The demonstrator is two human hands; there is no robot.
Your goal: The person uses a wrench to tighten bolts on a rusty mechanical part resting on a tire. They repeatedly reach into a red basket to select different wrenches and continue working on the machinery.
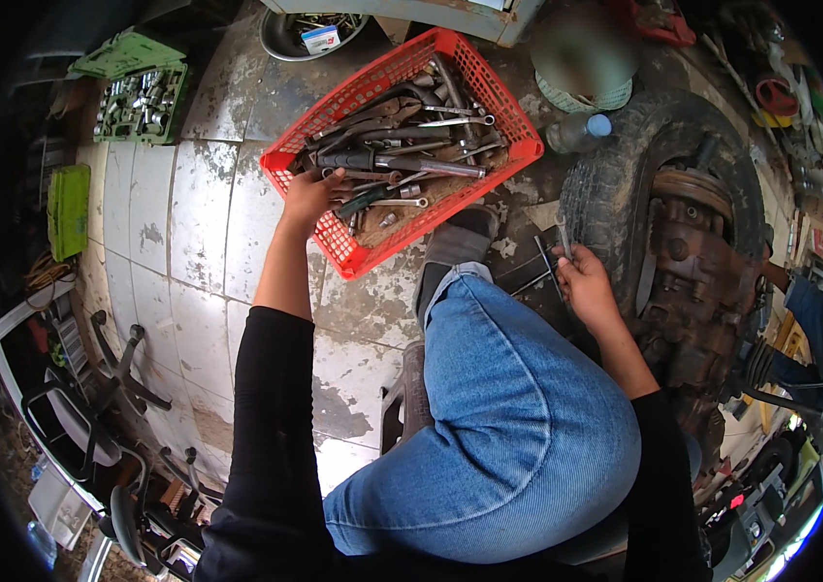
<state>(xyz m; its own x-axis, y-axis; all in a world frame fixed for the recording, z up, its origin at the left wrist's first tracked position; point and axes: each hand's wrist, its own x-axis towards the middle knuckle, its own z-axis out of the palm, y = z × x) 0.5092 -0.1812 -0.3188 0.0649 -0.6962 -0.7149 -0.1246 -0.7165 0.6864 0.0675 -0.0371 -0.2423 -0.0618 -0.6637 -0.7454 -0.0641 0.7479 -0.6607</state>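
Observation:
A red plastic basket (523,145) on the floor holds a heap of metal hand tools. Wrenches such as a combination wrench (460,122), pliers (387,114), a thick metal bar (431,166) and loose sockets lie in it. My left hand (309,201) reaches over the basket's left rim, fingers apart among the tools, gripping nothing I can see. To the basket's lower right, my right hand (586,281) is closed on a slim wrench (564,236) that points up. A dark T-shaped bar (547,260) runs beside those fingers; whether they hold it too is unclear.
A large tyre (605,184) with rusty axle parts (688,262) stands at my right. Near it are a clear bottle (576,132) and another person. A green socket case (145,102) lies far left, a metal bowl (285,44) behind the basket, and an office chair (81,417) at left.

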